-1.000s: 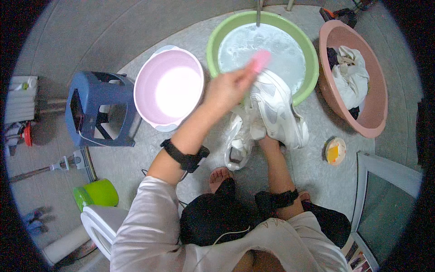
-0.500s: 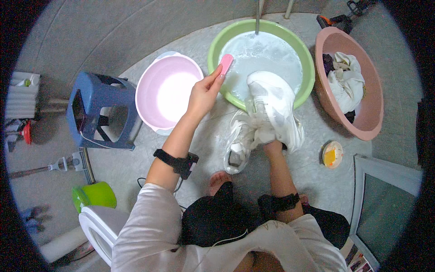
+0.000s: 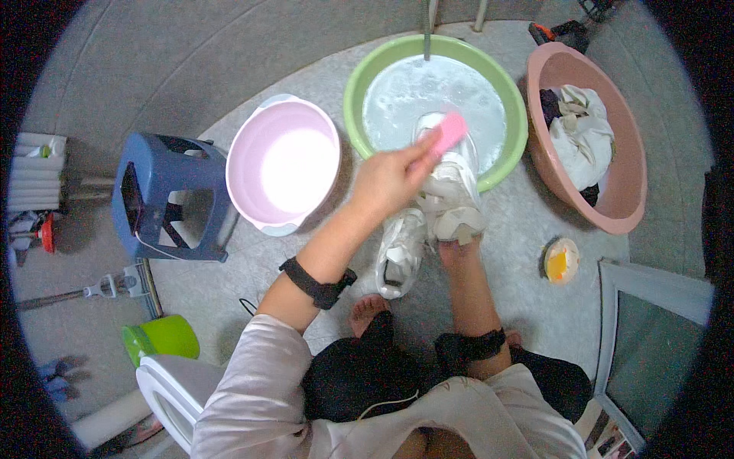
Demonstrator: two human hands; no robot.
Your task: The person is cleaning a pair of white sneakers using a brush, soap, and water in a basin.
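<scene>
One white shoe juts over a green basin, left hand gripping a pink brush above it, right hand (grip hidden, cannot tell its state) at its near end.

From my remote seat I get passage over floor between upper shoe and small bowl. Green tub and peach tub pinch together higher up. Slim gap separates green tub from pink basin; blue stool crowds basin's left side. Left hand and upper shoe bar green tub's near rim; lower shoe blocks floor.
</scene>
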